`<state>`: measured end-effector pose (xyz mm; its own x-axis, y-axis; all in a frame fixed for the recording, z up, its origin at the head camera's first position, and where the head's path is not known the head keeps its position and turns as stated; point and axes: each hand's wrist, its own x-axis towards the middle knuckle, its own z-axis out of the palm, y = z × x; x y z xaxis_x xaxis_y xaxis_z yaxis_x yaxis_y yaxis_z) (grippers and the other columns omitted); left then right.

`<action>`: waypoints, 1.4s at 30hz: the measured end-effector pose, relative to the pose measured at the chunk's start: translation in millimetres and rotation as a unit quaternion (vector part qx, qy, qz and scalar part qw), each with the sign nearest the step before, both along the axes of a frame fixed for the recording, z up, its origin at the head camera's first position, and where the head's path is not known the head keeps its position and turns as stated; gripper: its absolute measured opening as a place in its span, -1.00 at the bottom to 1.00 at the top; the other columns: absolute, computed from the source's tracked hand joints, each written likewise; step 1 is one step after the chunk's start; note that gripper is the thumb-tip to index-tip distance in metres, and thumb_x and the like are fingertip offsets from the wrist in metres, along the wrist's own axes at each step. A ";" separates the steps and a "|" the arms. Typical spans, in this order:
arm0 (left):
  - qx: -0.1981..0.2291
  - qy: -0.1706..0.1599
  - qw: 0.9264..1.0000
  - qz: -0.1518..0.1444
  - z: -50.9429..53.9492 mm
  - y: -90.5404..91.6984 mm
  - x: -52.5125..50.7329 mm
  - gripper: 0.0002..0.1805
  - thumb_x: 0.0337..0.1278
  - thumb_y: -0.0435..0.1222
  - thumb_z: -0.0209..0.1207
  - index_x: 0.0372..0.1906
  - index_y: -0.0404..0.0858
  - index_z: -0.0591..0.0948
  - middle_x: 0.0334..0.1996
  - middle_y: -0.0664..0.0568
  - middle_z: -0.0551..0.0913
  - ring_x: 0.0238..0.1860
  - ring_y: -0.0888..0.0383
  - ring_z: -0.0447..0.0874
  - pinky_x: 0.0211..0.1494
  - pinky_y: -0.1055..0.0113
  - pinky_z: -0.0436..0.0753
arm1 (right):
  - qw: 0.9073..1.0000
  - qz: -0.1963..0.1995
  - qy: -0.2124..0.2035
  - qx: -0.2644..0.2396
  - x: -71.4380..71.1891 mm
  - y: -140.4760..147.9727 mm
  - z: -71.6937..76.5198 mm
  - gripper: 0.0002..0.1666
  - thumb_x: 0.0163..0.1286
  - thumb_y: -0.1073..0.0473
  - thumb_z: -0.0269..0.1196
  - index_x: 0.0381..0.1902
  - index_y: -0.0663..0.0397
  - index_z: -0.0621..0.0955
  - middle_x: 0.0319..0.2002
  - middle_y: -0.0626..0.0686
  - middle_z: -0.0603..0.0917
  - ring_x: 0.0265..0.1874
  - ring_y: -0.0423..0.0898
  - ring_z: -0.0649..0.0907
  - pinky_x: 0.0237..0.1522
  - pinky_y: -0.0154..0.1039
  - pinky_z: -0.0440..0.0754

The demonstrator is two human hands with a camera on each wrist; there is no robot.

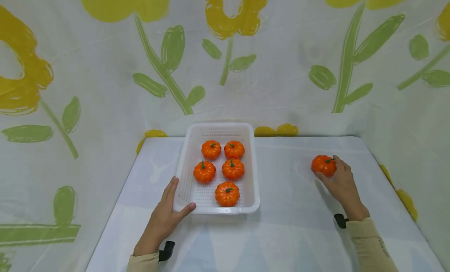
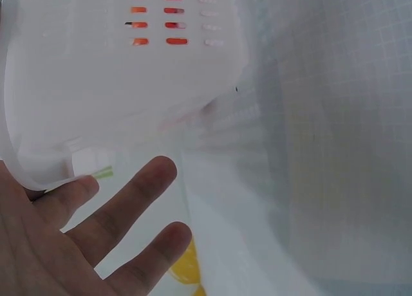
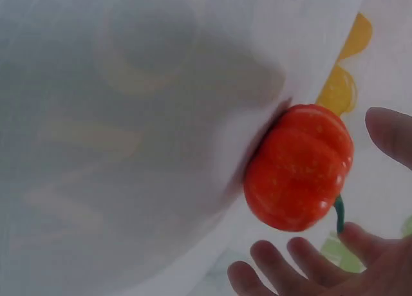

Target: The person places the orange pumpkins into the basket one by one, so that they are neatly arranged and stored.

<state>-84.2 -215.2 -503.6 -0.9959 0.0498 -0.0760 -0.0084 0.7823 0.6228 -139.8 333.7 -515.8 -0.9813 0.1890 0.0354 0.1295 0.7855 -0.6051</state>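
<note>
A small orange toy pumpkin with a green stem stands on the right of the table. My right hand reaches around it with thumb and fingers spread. In the right wrist view, a gap shows between the thumb and the pumpkin, and a fingertip is close to the stem. On the left, my left hand rests against the near left corner of a white plastic basket. Its fingers are mostly straight and spread along the outside wall. Several similar pumpkins sit inside the basket.
A pale table lies under everything. Behind it and at both sides hang white sheets printed with yellow flowers and green leaves. Black wrist mounts are on both forearms.
</note>
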 end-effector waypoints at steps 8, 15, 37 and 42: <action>-0.001 -0.008 1.000 0.003 2.3 2.1 0.5 0.24 0.09 0.34 0.26 0.66 0.03 -0.20 0.65 -0.05 -0.14 0.52 -0.26 0.13 0.36 -0.36 0.32 | 0.999 -0.023 -0.022 -0.006 -5.7 1.2 -5.1 0.10 0.47 -0.13 0.24 0.59 0.31 -0.09 0.40 0.64 0.06 0.24 0.58 0.31 0.19 0.54 0.30; 0.001 -0.017 1.000 0.006 3.9 2.6 0.4 0.24 0.08 0.35 0.25 0.66 0.04 -0.20 0.65 -0.05 -0.15 0.53 -0.25 0.09 0.38 -0.35 0.29 | 0.999 -0.027 -0.020 -0.039 -12.9 2.5 -6.9 0.09 0.44 -0.14 0.26 0.55 0.35 -0.04 0.34 0.62 0.15 0.21 0.52 0.33 0.18 0.51 0.35; -0.006 -0.023 1.000 0.009 2.3 3.0 0.7 0.24 0.08 0.37 0.23 0.66 0.06 -0.21 0.65 -0.06 -0.15 0.54 -0.27 0.09 0.36 -0.36 0.30 | 0.998 -0.053 -0.036 -0.023 -12.5 -0.3 -8.9 0.06 0.40 -0.04 0.34 0.54 0.37 0.04 0.39 0.58 0.09 0.24 0.51 0.27 0.23 0.49 0.33; -0.007 -0.020 1.000 0.008 1.5 2.8 0.1 0.24 0.08 0.37 0.24 0.66 0.06 -0.21 0.65 -0.06 -0.14 0.53 -0.26 0.09 0.36 -0.36 0.30 | 0.999 -0.036 -0.026 -0.012 -10.3 1.9 -10.2 0.07 0.40 -0.17 0.31 0.51 0.40 0.09 0.35 0.60 0.11 0.21 0.51 0.29 0.18 0.50 0.37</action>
<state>-84.2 -212.4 -502.0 -0.9928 0.0321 -0.1157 -0.0455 0.7910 0.6102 -150.2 335.6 -525.9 -0.9653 0.2602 -0.0198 0.2171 0.7584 -0.6145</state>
